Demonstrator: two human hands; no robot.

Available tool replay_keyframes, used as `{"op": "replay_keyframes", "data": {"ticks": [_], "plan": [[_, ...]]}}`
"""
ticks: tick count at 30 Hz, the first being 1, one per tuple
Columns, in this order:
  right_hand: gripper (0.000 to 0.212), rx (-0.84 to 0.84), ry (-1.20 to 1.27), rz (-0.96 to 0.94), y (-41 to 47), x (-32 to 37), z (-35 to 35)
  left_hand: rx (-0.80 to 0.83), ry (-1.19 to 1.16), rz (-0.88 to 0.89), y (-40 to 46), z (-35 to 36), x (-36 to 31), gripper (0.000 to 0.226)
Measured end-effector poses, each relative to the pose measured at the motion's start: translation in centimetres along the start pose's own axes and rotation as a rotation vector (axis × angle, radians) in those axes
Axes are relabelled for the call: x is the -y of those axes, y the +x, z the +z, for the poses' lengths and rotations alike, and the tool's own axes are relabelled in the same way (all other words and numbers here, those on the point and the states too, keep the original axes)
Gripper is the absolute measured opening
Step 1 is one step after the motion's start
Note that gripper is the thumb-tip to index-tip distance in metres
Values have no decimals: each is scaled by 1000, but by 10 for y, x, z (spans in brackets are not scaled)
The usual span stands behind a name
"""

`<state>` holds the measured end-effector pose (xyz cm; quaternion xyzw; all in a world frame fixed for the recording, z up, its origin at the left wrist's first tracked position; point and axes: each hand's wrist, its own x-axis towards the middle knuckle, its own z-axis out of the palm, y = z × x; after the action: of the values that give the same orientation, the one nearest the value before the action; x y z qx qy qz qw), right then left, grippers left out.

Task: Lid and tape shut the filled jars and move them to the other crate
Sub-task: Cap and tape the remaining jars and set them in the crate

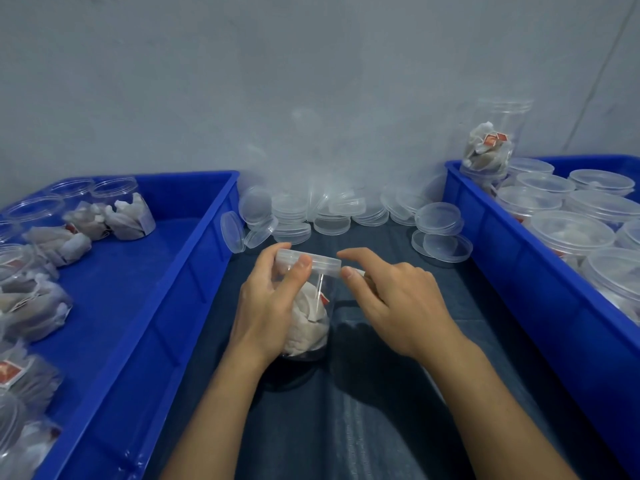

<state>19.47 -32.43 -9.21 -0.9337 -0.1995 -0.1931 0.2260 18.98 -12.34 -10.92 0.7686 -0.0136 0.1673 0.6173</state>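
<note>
Head view looks down on the left hand (268,306) wrapped around a clear round plastic jar (308,313) stuffed with pale sachets, thumb pressed on the rim of its clear plastic lid (308,262). That jar stands upright on the dark blue cloth (346,410), between the two crates. Just right of the jar, the right hand (398,299) hovers with forefinger stretched over the lid and thumb tip at the lid's edge; its fingers look loosely spread, and whether they pinch anything I cannot tell. Behind the jar, against the grey wall (311,81), lies a heap of loose clear lids (346,213). Left of the jar sits a blue plastic crate (156,289) with filled jars lying open, no lids. Right of the jar is a second blue crate (519,289) packed with lidded jars, one tall jar (491,143) standing at its far corner.
</note>
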Motion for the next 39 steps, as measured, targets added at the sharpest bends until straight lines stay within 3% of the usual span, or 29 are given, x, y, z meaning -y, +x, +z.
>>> {"op": "replay_keyframes", "data": {"ticks": [7,12,18,21,27,31,35,39], "plan": [[44,17,7,32,1,-5,1,8,-168,-11,4,0,5,38],[34,30,55,26,-2,-7,0,-39,-4,13,1,1,5,41],[33,-33,72,28,-2,-1,0,-296,155,135,1,3,1,19],[41,-58,46,24,-2,5,1,-409,235,215,-4,2,-3,24],[41,-48,-18,40,-3,7,1,-209,439,191,-14,15,-13,65],[47,28,104,47,-4,12,-4,-122,587,116,-14,18,-11,82],[39,42,190,64,-2,7,-5,-119,426,54,-8,11,-6,79],[32,39,114,58,1,0,-3,-83,255,5,-4,7,-4,72]]}}
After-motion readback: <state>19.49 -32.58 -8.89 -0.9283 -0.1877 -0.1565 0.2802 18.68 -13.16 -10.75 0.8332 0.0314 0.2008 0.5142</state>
